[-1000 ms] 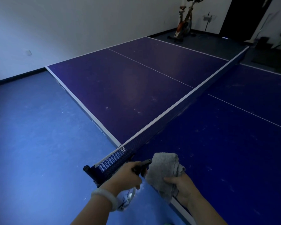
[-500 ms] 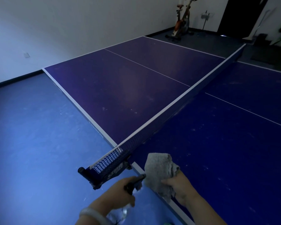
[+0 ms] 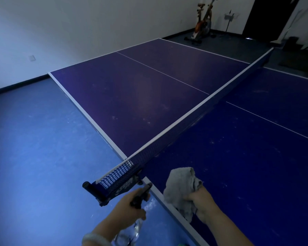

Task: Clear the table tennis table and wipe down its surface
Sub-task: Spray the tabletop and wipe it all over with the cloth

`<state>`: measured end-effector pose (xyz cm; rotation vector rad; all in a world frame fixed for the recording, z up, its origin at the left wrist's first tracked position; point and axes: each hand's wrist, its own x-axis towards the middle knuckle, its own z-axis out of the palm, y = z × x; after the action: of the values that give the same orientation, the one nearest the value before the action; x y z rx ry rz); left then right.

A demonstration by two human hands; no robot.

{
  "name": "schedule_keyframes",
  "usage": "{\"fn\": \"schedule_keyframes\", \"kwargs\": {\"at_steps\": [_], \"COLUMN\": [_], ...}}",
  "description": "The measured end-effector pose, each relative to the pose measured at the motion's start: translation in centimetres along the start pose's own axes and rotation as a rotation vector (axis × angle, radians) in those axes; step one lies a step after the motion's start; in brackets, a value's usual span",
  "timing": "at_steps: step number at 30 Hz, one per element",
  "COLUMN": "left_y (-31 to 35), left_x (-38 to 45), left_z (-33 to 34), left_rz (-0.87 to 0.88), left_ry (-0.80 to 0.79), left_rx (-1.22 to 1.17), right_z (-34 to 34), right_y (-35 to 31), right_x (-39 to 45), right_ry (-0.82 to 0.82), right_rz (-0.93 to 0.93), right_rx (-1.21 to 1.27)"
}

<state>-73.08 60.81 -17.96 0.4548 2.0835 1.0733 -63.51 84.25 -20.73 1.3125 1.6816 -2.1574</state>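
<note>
The blue table tennis table [image 3: 247, 174] fills the view, with white dusty specks on its surface. Its net [image 3: 194, 112] runs diagonally from the near post clamp [image 3: 103, 190] to the far right. My left hand [image 3: 126, 208] grips a clear spray bottle [image 3: 132, 229] by its dark trigger head, just beside the net post and off the table's edge. My right hand [image 3: 203, 205] holds a bunched grey cloth [image 3: 181, 189] over the table's near corner, right of the net.
Blue floor [image 3: 34, 157] lies to the left of the table. A white wall [image 3: 78, 32] stands behind. An orange exercise bike [image 3: 201, 27] is at the far end, and dark objects sit near a doorway at the far right.
Both hands dropped slightly lower in view, then settled. The spray bottle's nozzle moved from next to the cloth to a little left of it. The view shifted slightly.
</note>
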Motion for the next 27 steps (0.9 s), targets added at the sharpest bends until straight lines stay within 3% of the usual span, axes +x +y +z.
{"fn": "schedule_keyframes", "kwargs": {"at_steps": [3, 6, 9, 13, 16, 18, 21, 25, 27], "left_y": [-1.2, -2.1, -2.4, -2.6, -3.1, -3.7, -4.5, -5.2, -5.2], "left_x": [-0.6, -0.9, -1.1, -1.4, -1.7, -1.9, -2.1, -1.9, -1.8], "left_z": [0.3, 0.5, 0.8, 0.5, 0.1, 0.0, 0.2, 0.8, 0.9], "left_rz": [-0.065, -0.102, -0.126, -0.146, -0.172, -0.186, -0.195, -0.215, -0.223], "left_ry": [0.012, 0.071, 0.139, 0.227, 0.253, 0.283, 0.309, 0.317, 0.315], "left_rx": [-0.027, -0.047, -0.139, -0.237, -0.268, -0.277, -0.296, -0.308, -0.31], "right_z": [-0.5, -0.3, 0.3, 1.7, 1.4, 1.0, 1.6, 3.2, 3.6], "right_y": [-2.2, -4.0, -3.6, -0.8, 1.4, 2.2, 2.0, 3.5, 4.5], "right_x": [2.5, 4.6, 5.3, 6.1, 6.8, 7.3, 7.6, 7.9, 8.1], "right_ry": [0.15, 0.185, -0.015, -0.256, -0.44, -0.344, -0.041, -0.267, -0.281], "right_rz": [0.043, -0.129, -0.424, -0.485, -0.481, -0.537, -0.714, -0.765, -0.723], "right_rx": [-0.115, -0.211, -0.65, -1.154, -1.233, -1.232, -1.294, -1.47, -1.548]}}
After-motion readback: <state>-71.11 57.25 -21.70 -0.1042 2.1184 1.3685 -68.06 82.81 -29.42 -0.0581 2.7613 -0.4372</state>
